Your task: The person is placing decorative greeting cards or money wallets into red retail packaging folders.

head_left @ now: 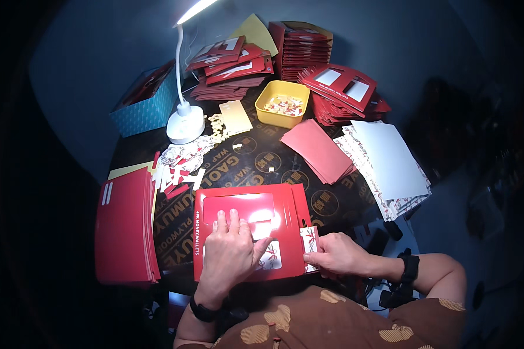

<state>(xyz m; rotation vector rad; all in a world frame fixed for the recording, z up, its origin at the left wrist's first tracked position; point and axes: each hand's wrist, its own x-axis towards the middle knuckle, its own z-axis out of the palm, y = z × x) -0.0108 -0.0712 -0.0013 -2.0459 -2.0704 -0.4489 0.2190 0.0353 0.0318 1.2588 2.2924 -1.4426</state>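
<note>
Head view shows my left hand [230, 250] pressing flat, fingers spread, on the red window card [247, 230], my right hand [337, 254] pinching a patterned white envelope [310, 241] at its right edge, and beyond my fingertips a yellow tray [282, 103].

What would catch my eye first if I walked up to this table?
Probably the lit red card sleeve at the front centre: the left hand presses flat on it while the right hand pinches a patterned packet at its right edge. Next, the white lamp at the back left, beside a yellow tray of small bits, with red stacks all round.
</note>
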